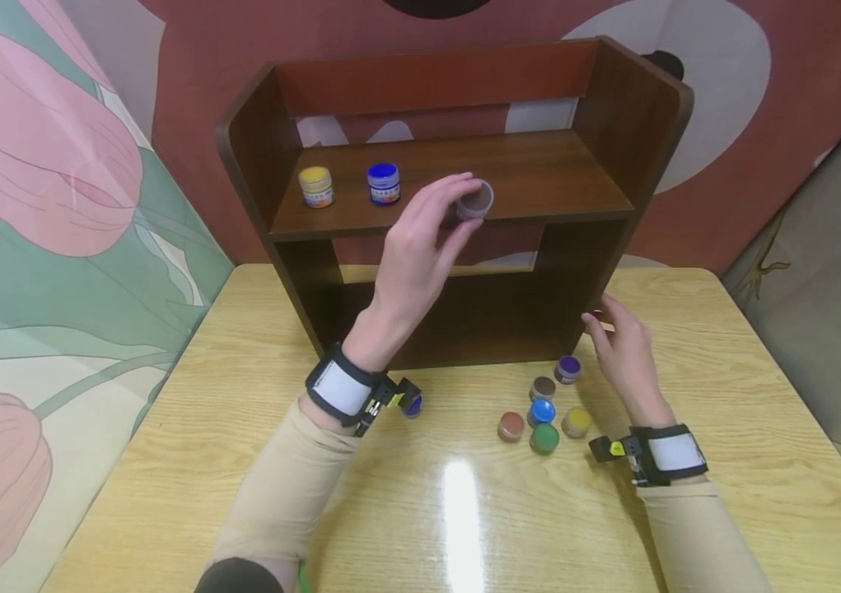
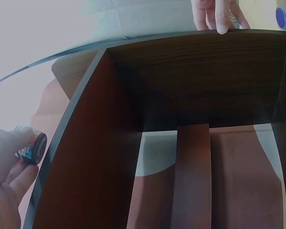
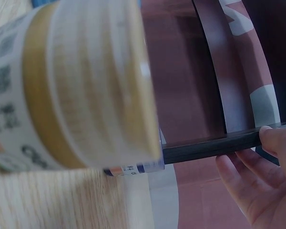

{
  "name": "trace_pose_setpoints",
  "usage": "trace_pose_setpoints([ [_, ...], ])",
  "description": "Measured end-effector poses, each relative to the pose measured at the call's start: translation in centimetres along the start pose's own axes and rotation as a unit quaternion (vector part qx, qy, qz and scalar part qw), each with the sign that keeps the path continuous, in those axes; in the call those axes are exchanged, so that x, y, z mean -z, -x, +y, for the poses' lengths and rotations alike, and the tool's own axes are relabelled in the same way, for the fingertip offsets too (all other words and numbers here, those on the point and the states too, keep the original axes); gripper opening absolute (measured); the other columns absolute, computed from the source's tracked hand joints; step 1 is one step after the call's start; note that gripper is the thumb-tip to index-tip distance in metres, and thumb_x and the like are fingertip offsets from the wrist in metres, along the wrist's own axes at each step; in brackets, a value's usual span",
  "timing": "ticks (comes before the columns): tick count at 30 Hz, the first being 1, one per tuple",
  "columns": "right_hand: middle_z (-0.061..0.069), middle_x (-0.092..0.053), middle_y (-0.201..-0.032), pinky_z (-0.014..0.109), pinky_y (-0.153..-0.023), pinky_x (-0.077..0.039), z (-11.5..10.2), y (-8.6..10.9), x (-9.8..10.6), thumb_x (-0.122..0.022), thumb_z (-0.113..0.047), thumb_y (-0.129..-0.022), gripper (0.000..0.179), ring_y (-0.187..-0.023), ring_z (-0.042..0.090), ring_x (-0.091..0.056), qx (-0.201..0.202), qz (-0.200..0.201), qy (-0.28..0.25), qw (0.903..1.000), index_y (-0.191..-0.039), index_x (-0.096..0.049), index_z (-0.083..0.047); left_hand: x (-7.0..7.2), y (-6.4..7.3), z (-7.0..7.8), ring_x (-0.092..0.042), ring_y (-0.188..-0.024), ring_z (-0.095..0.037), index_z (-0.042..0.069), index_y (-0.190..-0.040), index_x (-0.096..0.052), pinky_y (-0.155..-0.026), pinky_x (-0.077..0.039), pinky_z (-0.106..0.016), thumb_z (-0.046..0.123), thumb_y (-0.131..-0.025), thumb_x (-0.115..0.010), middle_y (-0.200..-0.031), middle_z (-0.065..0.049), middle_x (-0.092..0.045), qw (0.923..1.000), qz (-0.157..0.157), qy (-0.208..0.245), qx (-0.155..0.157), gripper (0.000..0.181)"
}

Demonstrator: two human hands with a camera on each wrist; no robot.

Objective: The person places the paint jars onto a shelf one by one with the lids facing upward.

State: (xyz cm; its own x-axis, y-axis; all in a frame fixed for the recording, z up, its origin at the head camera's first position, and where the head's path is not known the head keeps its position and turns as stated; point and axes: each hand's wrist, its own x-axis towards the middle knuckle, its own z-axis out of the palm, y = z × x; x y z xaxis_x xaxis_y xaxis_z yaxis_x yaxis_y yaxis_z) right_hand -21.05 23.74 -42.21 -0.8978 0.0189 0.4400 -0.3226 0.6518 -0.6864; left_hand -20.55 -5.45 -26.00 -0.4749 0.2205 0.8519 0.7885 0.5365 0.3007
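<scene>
My left hand [image 1: 418, 243] pinches a small paint jar [image 1: 475, 200] between thumb and fingers, at the front edge of the upper shelf. In the left wrist view this jar [image 2: 34, 148] has a dark end and a printed label. A yellow paint jar [image 1: 316, 187] and a blue paint jar [image 1: 384, 183] stand on that shelf, left of the hand. My right hand [image 1: 623, 354] grips the front edge of the right side panel of the dark wooden shelf unit [image 1: 479, 317]; the right wrist view shows thumb and fingers on either side of the panel edge [image 3: 212, 147].
Several paint jars stand on the table [image 1: 242, 494] near my right hand: purple [image 1: 568, 369], brown [image 1: 542, 389], blue [image 1: 542, 412], green [image 1: 544, 438], reddish brown [image 1: 511, 427] and yellow [image 1: 577, 422]. Another purple-blue jar [image 1: 413, 406] is partly hidden by the left wrist camera.
</scene>
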Motion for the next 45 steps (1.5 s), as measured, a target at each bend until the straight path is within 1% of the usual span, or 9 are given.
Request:
trace_pose_setpoints([
  [6,0.021,-0.064,-0.130,0.050,-0.086,-0.057,0.0,0.0,0.0,-0.054,-0.016,-0.102,0.035,-0.114,0.040,-0.066,-0.002,-0.001,0.002,1.0000,-0.136,-0.057,-0.004,-0.4,-0.8,-0.1,-0.058,-0.130,-0.022,0.001,-0.129,-0.060,-0.113,-0.042,-0.018,0.019,-0.097,-0.064,-0.136,-0.014,-0.062,0.9998,-0.006,-0.008,0.018,0.037],
  [12,0.020,-0.063,-0.132,0.052,-0.087,-0.057,-0.1,0.0,0.1,-0.053,-0.017,-0.103,0.037,-0.115,0.039,-0.065,-0.010,-0.004,0.004,0.9999,-0.137,-0.056,-0.005,-0.7,-1.2,-0.2,-0.058,-0.129,-0.022,0.002,-0.129,-0.060,-0.113,-0.042,-0.018,0.018,-0.096,-0.065,-0.136,-0.014,-0.062,0.9994,-0.009,-0.013,0.030,0.037],
  [17,0.021,-0.064,-0.131,0.050,-0.086,-0.057,0.0,0.0,0.1,-0.054,-0.016,-0.102,0.036,-0.114,0.040,-0.065,-0.004,-0.002,0.002,1.0000,-0.137,-0.056,-0.004,-0.9,-1.5,-0.3,-0.059,-0.128,-0.022,0.002,-0.130,-0.059,-0.113,-0.042,-0.018,0.017,-0.096,-0.065,-0.134,-0.013,-0.062,0.9989,-0.014,-0.019,0.042,0.037],
  [23,0.022,-0.064,-0.130,0.047,-0.085,-0.057,0.1,0.0,0.0,-0.054,-0.014,-0.102,0.035,-0.113,0.040,-0.066,0.001,0.002,-0.001,1.0000,-0.135,-0.057,-0.003,-0.9,-2.0,-0.1,-0.059,-0.126,-0.020,0.004,-0.129,-0.059,-0.112,-0.043,-0.017,0.016,-0.096,-0.065,-0.131,-0.012,-0.063,0.9971,-0.022,-0.034,0.065,0.035],
  [28,0.022,-0.064,-0.130,0.047,-0.085,-0.057,0.1,0.0,0.0,-0.054,-0.014,-0.102,0.035,-0.113,0.040,-0.066,0.002,0.003,-0.002,1.0000,-0.135,-0.057,-0.002,-0.8,-2.5,0.3,-0.059,-0.126,-0.020,0.006,-0.128,-0.059,-0.112,-0.043,-0.018,0.015,-0.095,-0.065,-0.131,-0.011,-0.062,0.9932,-0.040,-0.054,0.095,0.035],
  [30,0.021,-0.064,-0.130,0.047,-0.085,-0.057,0.1,0.0,0.0,-0.054,-0.015,-0.102,0.035,-0.113,0.040,-0.066,0.001,0.002,-0.002,1.0000,-0.135,-0.057,-0.003,-0.7,-2.7,0.4,-0.059,-0.126,-0.019,0.006,-0.129,-0.058,-0.112,-0.044,-0.019,0.015,-0.095,-0.066,-0.131,-0.011,-0.061,0.9916,-0.048,-0.063,0.102,0.036],
  [35,0.021,-0.065,-0.130,0.047,-0.085,-0.057,0.1,0.1,0.1,-0.054,-0.015,-0.102,0.035,-0.113,0.039,-0.066,0.003,0.002,-0.004,1.0000,-0.135,-0.057,-0.004,-0.7,-2.9,0.3,-0.061,-0.123,-0.019,0.006,-0.128,-0.059,-0.110,-0.047,-0.022,0.016,-0.096,-0.066,-0.131,-0.010,-0.061,0.9887,-0.066,-0.088,0.102,0.035],
  [39,0.020,-0.065,-0.130,0.046,-0.085,-0.056,0.1,0.1,0.1,-0.054,-0.016,-0.102,0.035,-0.113,0.039,-0.066,0.005,0.002,-0.002,1.0000,-0.135,-0.057,-0.004,-0.6,-3.2,0.2,-0.062,-0.122,-0.019,0.007,-0.126,-0.061,-0.109,-0.049,-0.024,0.015,-0.096,-0.065,-0.131,-0.009,-0.063,0.9876,-0.076,-0.092,0.102,0.031],
  [45,0.019,-0.064,-0.131,0.048,-0.086,-0.057,0.2,0.0,0.2,-0.053,-0.018,-0.103,0.036,-0.114,0.037,-0.066,-0.003,-0.001,0.004,1.0000,-0.136,-0.056,-0.006,-0.4,-3.8,0.2,-0.063,-0.123,-0.018,0.010,-0.123,-0.064,-0.109,-0.049,-0.025,0.018,-0.096,-0.065,-0.130,-0.007,-0.065,0.9816,-0.100,-0.108,0.121,0.029],
])
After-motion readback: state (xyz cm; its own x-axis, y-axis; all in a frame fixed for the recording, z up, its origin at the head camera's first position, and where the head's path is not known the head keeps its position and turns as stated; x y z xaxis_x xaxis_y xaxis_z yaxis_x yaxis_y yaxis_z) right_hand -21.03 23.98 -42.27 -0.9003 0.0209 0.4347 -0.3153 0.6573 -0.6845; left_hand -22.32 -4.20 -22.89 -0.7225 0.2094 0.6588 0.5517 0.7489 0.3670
